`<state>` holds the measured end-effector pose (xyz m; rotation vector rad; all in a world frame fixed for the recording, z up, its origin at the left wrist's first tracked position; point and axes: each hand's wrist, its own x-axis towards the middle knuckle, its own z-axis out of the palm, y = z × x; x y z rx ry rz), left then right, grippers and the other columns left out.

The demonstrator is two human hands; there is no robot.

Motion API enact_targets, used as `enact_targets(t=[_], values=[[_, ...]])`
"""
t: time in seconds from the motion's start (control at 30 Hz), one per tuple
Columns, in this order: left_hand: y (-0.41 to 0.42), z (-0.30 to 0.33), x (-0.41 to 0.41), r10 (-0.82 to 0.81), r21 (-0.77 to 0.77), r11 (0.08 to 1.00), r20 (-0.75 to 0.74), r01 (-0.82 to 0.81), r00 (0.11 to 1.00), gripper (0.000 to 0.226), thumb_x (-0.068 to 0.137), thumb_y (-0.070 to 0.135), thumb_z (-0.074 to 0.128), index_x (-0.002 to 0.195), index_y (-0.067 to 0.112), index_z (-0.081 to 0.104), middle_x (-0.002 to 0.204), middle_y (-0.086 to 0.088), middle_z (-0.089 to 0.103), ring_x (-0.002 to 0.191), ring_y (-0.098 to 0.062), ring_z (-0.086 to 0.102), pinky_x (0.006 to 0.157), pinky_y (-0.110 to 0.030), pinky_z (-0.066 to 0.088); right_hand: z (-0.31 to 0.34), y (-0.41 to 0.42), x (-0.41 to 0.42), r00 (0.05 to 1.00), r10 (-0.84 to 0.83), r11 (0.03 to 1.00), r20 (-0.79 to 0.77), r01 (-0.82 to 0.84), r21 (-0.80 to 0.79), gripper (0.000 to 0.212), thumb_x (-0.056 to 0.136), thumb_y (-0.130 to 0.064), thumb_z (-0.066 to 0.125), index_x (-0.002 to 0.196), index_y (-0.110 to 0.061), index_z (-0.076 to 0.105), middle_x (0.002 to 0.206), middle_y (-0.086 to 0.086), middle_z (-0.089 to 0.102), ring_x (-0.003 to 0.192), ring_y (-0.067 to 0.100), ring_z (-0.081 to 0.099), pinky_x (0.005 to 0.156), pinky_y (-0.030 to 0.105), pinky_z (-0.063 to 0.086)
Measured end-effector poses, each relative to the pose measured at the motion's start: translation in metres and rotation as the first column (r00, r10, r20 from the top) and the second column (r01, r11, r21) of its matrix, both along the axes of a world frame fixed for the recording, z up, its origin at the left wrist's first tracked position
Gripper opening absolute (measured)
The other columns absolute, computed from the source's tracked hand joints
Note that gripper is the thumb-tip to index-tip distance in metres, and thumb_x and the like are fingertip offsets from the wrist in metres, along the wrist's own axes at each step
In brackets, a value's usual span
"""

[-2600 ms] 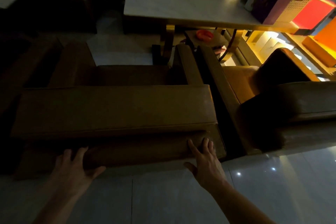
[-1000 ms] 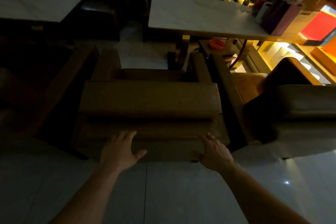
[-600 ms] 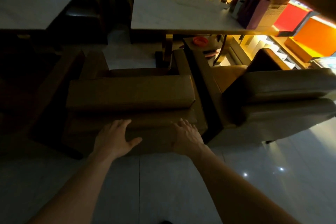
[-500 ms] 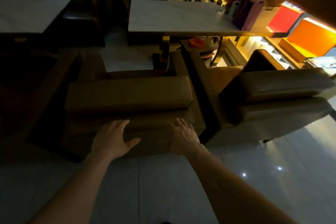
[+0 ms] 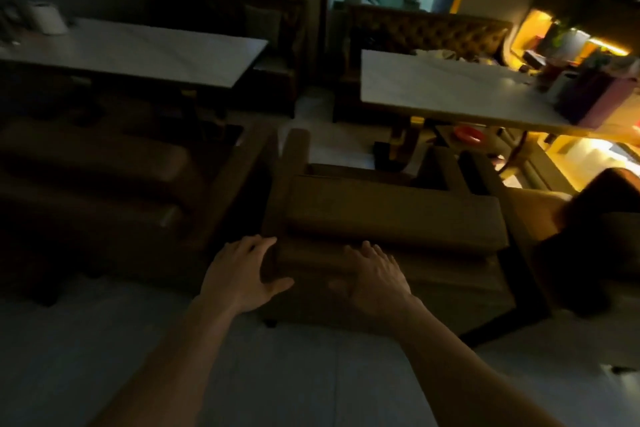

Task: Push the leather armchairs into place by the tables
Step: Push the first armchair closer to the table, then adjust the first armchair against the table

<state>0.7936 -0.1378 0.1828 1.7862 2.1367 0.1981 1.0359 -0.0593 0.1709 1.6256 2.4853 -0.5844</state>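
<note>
A brown leather armchair (image 5: 391, 218) stands with its back toward me, facing the white-topped table (image 5: 436, 90) at the right. My left hand (image 5: 242, 274) presses flat against the back's lower left corner, fingers straight. My right hand (image 5: 374, 277) lies flat on the lower back panel near its middle. A second leather armchair (image 5: 602, 229) stands close on the right by the same table. A darker armchair (image 5: 104, 184) sits to the left, by another white-topped table (image 5: 138, 48).
A tufted bench (image 5: 426, 31) runs behind the right table. Purple bags and boxes (image 5: 595, 97) crowd that table's right end. An orange ring-shaped thing (image 5: 469, 133) lies on a low stand under it. A white roll (image 5: 46, 17) stands on the left table. Pale tiled floor (image 5: 311, 385) spreads under me.
The view has swung up and left, bringing the left table and dark armchair into sight. Both hands have slid leftward along the armchair's back and stay flat on it.
</note>
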Motion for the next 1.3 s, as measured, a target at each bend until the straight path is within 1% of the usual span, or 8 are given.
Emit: enact_targets(t=[0.17,0.37,0.47,0.57,0.77,0.93,1.13,1.3], values=[[-0.044,0.001,-0.131,0.065,0.046,0.997,-0.024,-0.064,0.998,0.094,0.076,0.081,0.052,0.152,0.035,0.022,0.161,0.002,0.024,0.145,-0.023,0.025,0.118,-0.045,0.025,0.004,-0.026,-0.136,0.998,0.069,0.998,-0.01,-0.069,0.007,0.084,0.087,-0.069,0.049,0.154,-0.031,0.017,0.164,0.011,0.011,0.15,0.033,0.011,0.121,0.05,0.016],[-0.077,-0.005,-0.254,0.179,0.077,0.981,-0.007,-0.178,0.984,0.093,0.077,0.08,0.051,0.153,0.035,0.02,0.162,0.001,0.023,0.146,-0.023,0.023,0.12,-0.043,0.019,0.003,-0.044,-0.267,0.986,0.164,0.986,0.019,-0.164,-0.001,0.085,0.088,-0.07,0.047,0.155,-0.031,0.012,0.164,0.011,0.009,0.15,0.033,0.011,0.121,0.051,0.017],[-0.081,-0.014,-0.305,0.235,0.1,0.967,0.006,-0.234,0.972,0.093,0.077,0.079,0.052,0.153,0.035,0.02,0.162,0.0,0.023,0.146,-0.024,0.023,0.118,-0.043,0.02,-0.004,-0.041,-0.324,0.979,0.205,0.979,0.019,-0.205,0.0,0.086,0.088,-0.07,0.047,0.155,-0.031,0.011,0.164,0.01,0.009,0.15,0.032,0.011,0.121,0.05,0.017],[-0.079,-0.025,-0.353,0.27,0.05,0.961,0.027,-0.272,0.962,0.094,0.078,0.078,0.053,0.153,0.036,0.017,0.163,0.001,0.02,0.147,-0.024,0.02,0.118,-0.043,0.02,-0.018,-0.034,-0.375,0.976,0.219,0.976,0.014,-0.219,0.005,0.085,0.087,-0.07,0.048,0.154,-0.032,0.013,0.164,0.011,0.011,0.149,0.033,0.013,0.12,0.051,0.018],[-0.051,-0.049,-0.456,0.285,0.02,0.958,0.046,-0.286,0.958,0.092,0.078,0.076,0.057,0.153,0.036,0.021,0.161,0.001,0.023,0.145,-0.024,0.025,0.117,-0.045,0.025,-0.05,-0.005,-0.47,0.984,0.178,0.982,-0.015,-0.178,-0.056,0.083,0.086,-0.069,0.049,0.153,-0.032,0.017,0.161,0.01,0.019,0.148,0.034,0.017,0.119,0.052,0.021],[-0.027,-0.067,-0.545,0.247,-0.038,0.969,0.038,-0.246,0.968,0.095,0.075,0.08,0.055,0.152,0.035,0.022,0.16,-0.001,0.024,0.144,-0.027,0.027,0.115,-0.047,0.029,-0.065,0.012,-0.538,0.993,0.118,0.991,-0.027,-0.12,-0.067,0.085,0.083,-0.071,0.051,0.151,-0.033,0.018,0.161,0.01,0.019,0.147,0.035,0.02,0.118,0.052,0.024],[0.011,-0.083,-0.634,0.156,-0.105,0.982,0.009,-0.154,0.988,0.094,0.077,0.076,0.058,0.153,0.035,0.021,0.16,0.0,0.024,0.144,-0.026,0.025,0.116,-0.048,0.026,-0.078,0.033,-0.592,1.0,0.026,0.997,0.011,-0.025,-0.069,0.087,0.085,-0.068,0.054,0.153,-0.03,0.017,0.162,0.008,0.016,0.148,0.032,0.016,0.119,0.048,0.022],[0.053,-0.109,-0.704,0.026,-0.146,0.989,-0.019,-0.029,0.999,0.097,0.076,0.075,0.061,0.153,0.036,0.018,0.16,0.0,0.021,0.145,-0.026,0.022,0.117,-0.047,0.021,-0.099,0.044,-0.632,0.997,-0.062,0.995,0.045,0.065,-0.071,0.091,0.084,-0.064,0.06,0.154,-0.029,0.013,0.163,0.01,0.014,0.15,0.033,0.01,0.121,0.047,0.016]])
